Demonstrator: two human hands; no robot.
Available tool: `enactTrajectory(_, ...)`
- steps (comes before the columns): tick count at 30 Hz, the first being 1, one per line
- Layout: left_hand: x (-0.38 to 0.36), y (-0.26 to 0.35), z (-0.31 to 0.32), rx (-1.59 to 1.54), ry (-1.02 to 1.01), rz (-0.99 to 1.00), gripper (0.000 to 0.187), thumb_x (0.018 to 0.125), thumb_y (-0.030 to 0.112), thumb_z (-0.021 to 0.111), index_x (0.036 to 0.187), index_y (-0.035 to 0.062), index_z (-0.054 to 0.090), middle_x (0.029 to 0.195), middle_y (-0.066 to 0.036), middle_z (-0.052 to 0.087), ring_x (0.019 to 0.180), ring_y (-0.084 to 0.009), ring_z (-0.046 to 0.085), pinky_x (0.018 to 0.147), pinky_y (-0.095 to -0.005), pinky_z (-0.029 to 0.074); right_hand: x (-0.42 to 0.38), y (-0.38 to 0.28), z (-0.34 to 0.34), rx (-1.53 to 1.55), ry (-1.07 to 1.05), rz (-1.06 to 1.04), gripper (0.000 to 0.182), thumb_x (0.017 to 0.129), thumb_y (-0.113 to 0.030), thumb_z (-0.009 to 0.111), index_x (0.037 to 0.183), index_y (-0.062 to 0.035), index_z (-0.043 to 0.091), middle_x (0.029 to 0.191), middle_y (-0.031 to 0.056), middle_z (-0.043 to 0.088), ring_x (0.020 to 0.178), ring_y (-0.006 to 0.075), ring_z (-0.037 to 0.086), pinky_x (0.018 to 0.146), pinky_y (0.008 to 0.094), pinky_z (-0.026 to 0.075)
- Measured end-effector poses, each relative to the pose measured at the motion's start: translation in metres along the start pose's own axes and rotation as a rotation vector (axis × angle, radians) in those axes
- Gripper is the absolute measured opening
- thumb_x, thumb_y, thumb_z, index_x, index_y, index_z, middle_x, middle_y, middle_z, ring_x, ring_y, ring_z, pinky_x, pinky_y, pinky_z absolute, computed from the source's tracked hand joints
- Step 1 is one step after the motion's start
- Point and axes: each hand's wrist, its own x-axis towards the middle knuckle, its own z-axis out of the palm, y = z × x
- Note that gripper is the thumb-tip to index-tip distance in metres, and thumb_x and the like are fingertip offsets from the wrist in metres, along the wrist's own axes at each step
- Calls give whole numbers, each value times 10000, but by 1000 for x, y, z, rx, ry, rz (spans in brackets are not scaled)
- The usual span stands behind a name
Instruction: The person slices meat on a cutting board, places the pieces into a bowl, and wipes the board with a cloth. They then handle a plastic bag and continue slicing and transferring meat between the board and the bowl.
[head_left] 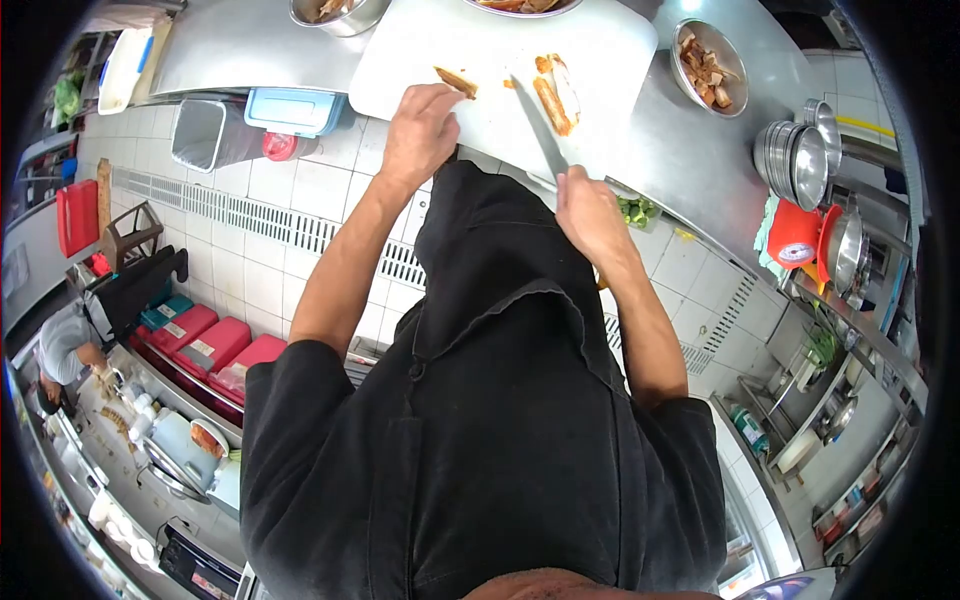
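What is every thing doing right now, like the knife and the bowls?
Left hand: fingertips pressing a piece of food.
Right hand: gripping the knife.
Knife: blade lying on the cutting board.
Sliced meat: lying on the board.
Bowl: holds brown pieces.
Stacked bowls: nested together.

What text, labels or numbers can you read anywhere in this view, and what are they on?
None can be read.
Red bins on the floor: pale labels on the lids, too small and blurred to read.
Red round scale by the stacked bowls: a dial face, markings unreadable.
Cutting board, knife, left hand and right hand: no print visible.
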Motion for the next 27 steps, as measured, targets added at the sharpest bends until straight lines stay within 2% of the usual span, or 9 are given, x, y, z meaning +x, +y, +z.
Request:
enactTrajectory(2, -7, -5, -4, 9, 93, -87, 283, 830, 12, 712, 1109, 55, 730, 1140, -123, 680, 1095, -306, 632, 952, -395, 527, -7, -3, -5, 3, 36, 64, 284, 1037, -172, 488, 923, 80, 556, 673, 319, 623, 688, 514, 653, 670, 580, 517)
enactTrajectory(6, 12, -12, 1, -193, 75, -292, 248, 863, 24, 713, 1109, 52, 730, 1142, -129, 679, 1056, -296, 651, 909, -384, 543, -15, 6, -1, -61, 26, 36, 276, 1036, -168, 493, 918, 73, 556, 677, 314, 628, 687, 508, 656, 670, 575, 521)
enactTrajectory(7, 18, -14, 6, -199, 77, -257, 203, 853, 39, 711, 1055, 47, 729, 1137, -122, 672, 1059, -301, 626, 945, -404, 515, -17, 7, 1, -76, 9, 20, 273, 1036, -168, 493, 919, 71, 555, 679, 312, 631, 684, 507, 656, 668, 574, 521)
enactTrajectory(10, 28, -23, 11, -2, -31, -13, 172, 855, 56, 741, 1026, 43, 749, 1138, -92, 688, 1085, -266, 642, 944, -387, 527, -18, -2, -16, -72, -11, 39, 260, 1036, -163, 490, 931, 69, 544, 689, 305, 639, 672, 497, 659, 664, 567, 525)
enactTrajectory(13, 32, -29, 9, -56, -96, -35, 146, 834, 64, 757, 980, 52, 756, 1121, -74, 697, 1090, -268, 634, 963, -393, 515, -5, -10, -6, -90, 105, 39, 253, 1030, -162, 485, 951, 73, 532, 705, 304, 646, 689, 494, 667, 678, 568, 529)
enactTrajectory(16, 30, -26, 11, -78, -11, -89, 151, 820, 54, 759, 971, 64, 753, 1094, -74, 702, 1081, -279, 631, 962, -391, 514, 19, -25, 1, -118, 72, -18, 150, 873, -1, 493, 962, 113, 534, 722, 316, 656, 715, 473, 696, 699, 531, 573)
enactTrajectory(20, 28, -24, 13, -47, 26, -50, 117, 812, 28, 738, 927, 49, 724, 1048, -73, 690, 1061, -296, 605, 941, -395, 506, 44, -22, 15, -153, -11, -107, 156, 881, 1, 488, 970, 118, 544, 779, 345, 664, 749, 474, 706, 710, 529, 575)
enactTrajectory(27, 28, -32, 15, -77, 16, 6, 128, 825, 24, 735, 950, 43, 717, 1060, -86, 678, 1048, -302, 613, 935, -402, 509, 66, -48, -6, -136, -43, -176, 156, 875, -12, 516, 928, 122, 575, 755, 343, 663, 750, 479, 706, 710, 525, 574)
